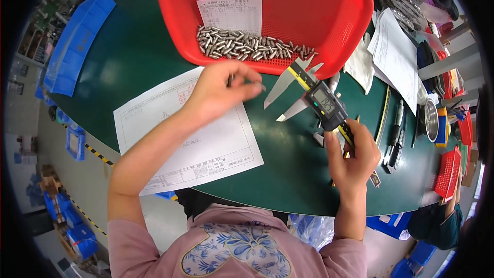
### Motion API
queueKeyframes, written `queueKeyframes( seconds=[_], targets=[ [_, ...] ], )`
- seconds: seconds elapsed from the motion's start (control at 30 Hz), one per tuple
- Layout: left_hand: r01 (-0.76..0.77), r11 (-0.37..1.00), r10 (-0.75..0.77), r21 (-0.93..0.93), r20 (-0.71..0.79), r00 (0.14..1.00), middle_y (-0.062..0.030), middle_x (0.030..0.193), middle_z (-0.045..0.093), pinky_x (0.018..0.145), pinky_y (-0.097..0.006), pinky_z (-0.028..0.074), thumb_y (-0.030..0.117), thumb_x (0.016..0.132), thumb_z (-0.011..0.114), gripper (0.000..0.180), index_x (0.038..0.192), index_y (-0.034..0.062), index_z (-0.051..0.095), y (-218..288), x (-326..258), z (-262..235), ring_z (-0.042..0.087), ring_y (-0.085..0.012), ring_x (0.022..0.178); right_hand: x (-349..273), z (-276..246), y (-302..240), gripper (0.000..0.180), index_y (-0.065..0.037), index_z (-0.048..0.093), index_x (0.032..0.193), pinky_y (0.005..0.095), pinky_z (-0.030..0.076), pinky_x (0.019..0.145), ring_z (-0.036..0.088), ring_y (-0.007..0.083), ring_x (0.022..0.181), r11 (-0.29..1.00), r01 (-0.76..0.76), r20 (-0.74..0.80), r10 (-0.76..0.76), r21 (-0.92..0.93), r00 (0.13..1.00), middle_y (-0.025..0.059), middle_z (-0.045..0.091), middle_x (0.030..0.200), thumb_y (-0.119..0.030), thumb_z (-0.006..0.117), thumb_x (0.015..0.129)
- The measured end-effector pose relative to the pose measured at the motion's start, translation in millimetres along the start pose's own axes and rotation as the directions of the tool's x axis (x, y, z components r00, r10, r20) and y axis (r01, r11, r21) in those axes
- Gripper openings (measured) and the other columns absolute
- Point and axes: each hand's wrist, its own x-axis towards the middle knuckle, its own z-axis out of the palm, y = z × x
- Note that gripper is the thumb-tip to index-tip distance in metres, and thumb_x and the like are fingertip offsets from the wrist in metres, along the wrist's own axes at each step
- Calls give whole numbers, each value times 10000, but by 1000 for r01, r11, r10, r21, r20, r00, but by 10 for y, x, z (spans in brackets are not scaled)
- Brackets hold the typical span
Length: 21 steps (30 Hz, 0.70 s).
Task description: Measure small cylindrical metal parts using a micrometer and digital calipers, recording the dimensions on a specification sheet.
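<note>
My right hand [355, 157] is wrapped round a digital caliper [325, 104], its thumb near the slide. The caliper's jaws stand apart over the green table, pointing to the left, and nothing lies between them. My left hand [221, 90] is raised above a printed drawing sheet [221, 141], its thumb and forefinger pinched together. A small metal part [263, 87] shows at those fingertips; its exact shape is too small to tell. Beyond both hands, several small silvery metal pins [236, 45] lie in a red plastic basket [180, 31], below a printed paper.
A blue tray [77, 46] stands on the table's far left. To the right are papers [393, 54], a white glove [360, 67], a micrometer [396, 134] and a metal bowl [428, 119]. At the far right, a person's arm [455, 195] is by a small red basket [447, 172].
</note>
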Motion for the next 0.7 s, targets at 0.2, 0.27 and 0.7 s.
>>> queueKeyframes(
  seconds=[0.2, 0.27, 0.7],
  targets=[
    [115, 953, -76, -282, 146, 986, 72, 628, 326, 561, -160, 348, 44, 733, 663, 182, 888, -12, 588, 140, -489, 33, 346, -11, 571, -26, 37, -44, 274, -25, 581, 821, 230, 347, 390, 438, 117, 420, 999, 38, 40, -39, 35, 998, 54, 532, 598, -160, 742, 645],
    [113, 950, -73, -290, 147, 987, 71, 630, 324, 561, -159, 351, 46, 732, 668, 187, 890, -13, 588, 156, -537, 10, 344, -10, 571, -38, 39, -66, 277, -24, 580, 816, 229, 347, 390, 437, 115, 420, 998, 49, 48, -51, 43, 998, 53, 534, 599, -160, 745, 640],
    [77, 951, -52, -299, 91, 994, 78, 608, 333, 477, -172, 292, 16, 731, 664, 170, 887, -19, 607, 162, -656, 31, 332, -2, 549, -50, 29, -73, 305, -18, 566, 761, 233, 340, 380, 435, 123, 408, 996, 75, 37, -77, 42, 996, 59, 521, 567, -192, 769, 613]
  ],
)
